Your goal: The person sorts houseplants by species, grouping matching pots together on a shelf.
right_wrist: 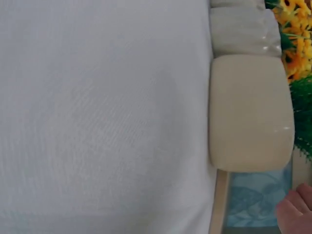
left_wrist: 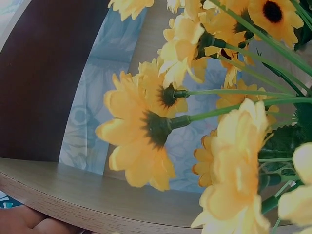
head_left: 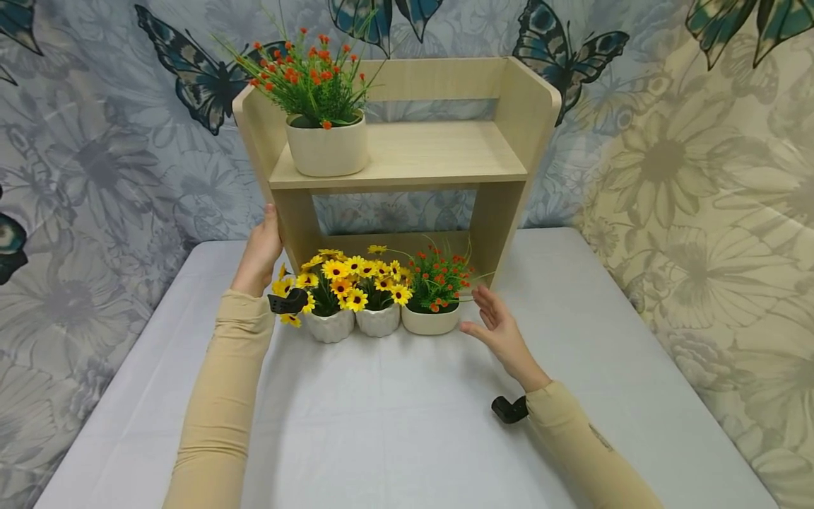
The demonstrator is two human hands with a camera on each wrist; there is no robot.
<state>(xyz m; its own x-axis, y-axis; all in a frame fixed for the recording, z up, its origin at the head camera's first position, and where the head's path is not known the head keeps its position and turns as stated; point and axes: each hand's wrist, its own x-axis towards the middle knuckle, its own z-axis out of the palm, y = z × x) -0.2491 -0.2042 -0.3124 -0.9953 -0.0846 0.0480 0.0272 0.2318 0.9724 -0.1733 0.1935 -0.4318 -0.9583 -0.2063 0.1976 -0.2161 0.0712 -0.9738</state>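
In the head view my left hand (head_left: 257,253) rests against the outer left side of a pale two-tier wooden shelf (head_left: 439,152). Its knuckles show beyond the panel edge in the left wrist view, with yellow daisy-like flowers (left_wrist: 136,134) close to the camera. Before the lower tier stand two whitish pots of yellow flowers (head_left: 329,327) (head_left: 379,322) and, to their right, a cream pot of small red flowers (head_left: 431,323). My right hand (head_left: 505,339) is just right of that cream pot (right_wrist: 251,114), fingers spread and holding nothing.
A larger cream pot with orange-red flowers (head_left: 327,150) sits at the left of the upper tier. White cloth (head_left: 381,424) covers the table. Behind the shelf hangs a floral, butterfly-patterned backdrop (head_left: 668,162).
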